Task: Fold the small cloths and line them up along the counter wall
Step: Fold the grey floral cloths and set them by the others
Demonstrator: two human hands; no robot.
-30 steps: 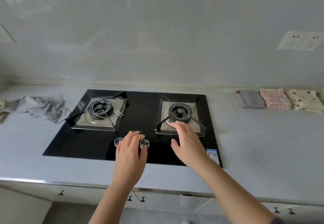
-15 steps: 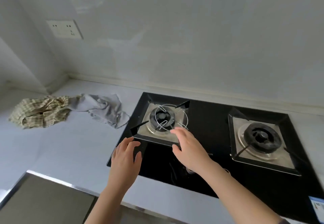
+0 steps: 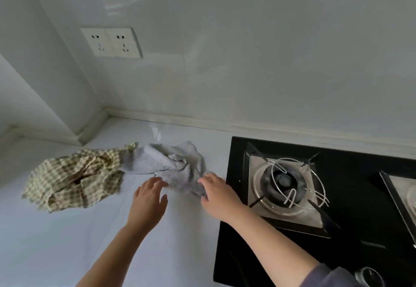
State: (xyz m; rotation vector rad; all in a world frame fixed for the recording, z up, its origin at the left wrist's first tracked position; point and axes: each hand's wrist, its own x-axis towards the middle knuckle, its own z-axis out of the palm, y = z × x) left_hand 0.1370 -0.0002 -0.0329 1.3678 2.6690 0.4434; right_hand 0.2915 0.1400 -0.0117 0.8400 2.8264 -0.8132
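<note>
A crumpled pale grey cloth (image 3: 157, 163) lies on the white counter (image 3: 56, 241), just left of the hob. Beside it on the left lies a crumpled yellow-green checked cloth (image 3: 74, 178), touching the grey one. My left hand (image 3: 148, 201) hovers with straight fingers at the grey cloth's near edge, fingertips reaching it. My right hand (image 3: 218, 194) rests on the grey cloth's right corner, fingers slightly bent over it; whether it grips the cloth cannot be made out.
A black glass gas hob (image 3: 236, 196) with a steel burner and wire pan support (image 3: 290, 183) fills the right side. A double wall socket (image 3: 111, 42) sits on the grey splashback. The wall makes a corner at the left behind the cloths.
The view swung left from the hob to the counter corner. Both hands moved left off the hob and reached the grey cloth.
</note>
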